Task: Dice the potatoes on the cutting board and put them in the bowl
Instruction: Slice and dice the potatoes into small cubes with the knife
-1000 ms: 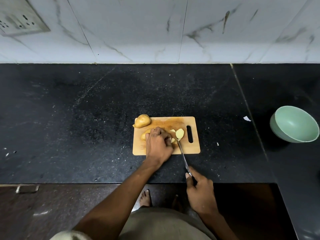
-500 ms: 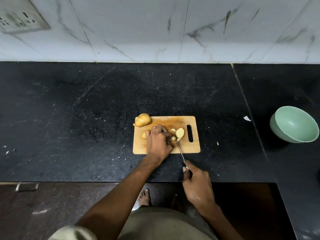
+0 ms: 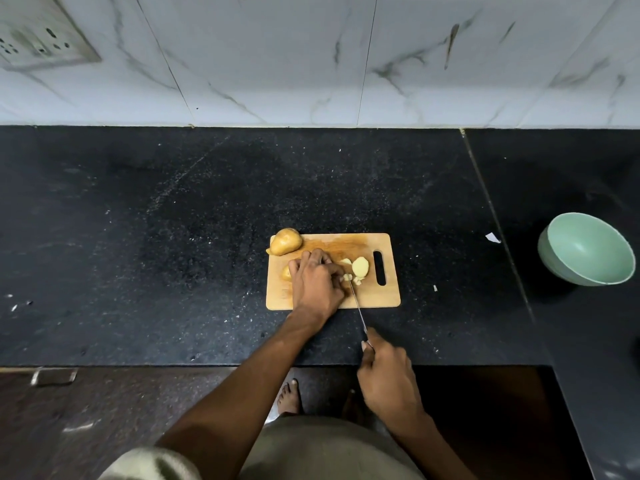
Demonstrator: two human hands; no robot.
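yellow-skinned potato being cut [image 3: 286,273] mid-frame on pale wooden cutting board [image 3: 388,299], left hand [image 3: 317,284] gripping it; right hand [image 3: 388,375] clamped on steel knife [image 3: 358,308]; whole potato [image 3: 285,241] board's upper left; mint green bowl [image 3: 588,249] far right.

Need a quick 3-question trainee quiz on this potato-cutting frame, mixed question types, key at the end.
1. True or false: the bowl already holds potato pieces.
2. Which hand holds the knife? A) left B) right
3. Fill in: the whole potato sits at the cutting board's far-____ corner.

Key: 1 false, it looks empty. 2 B, the right hand grips the handle; the left hand holds down the potato being cut. 3 left.
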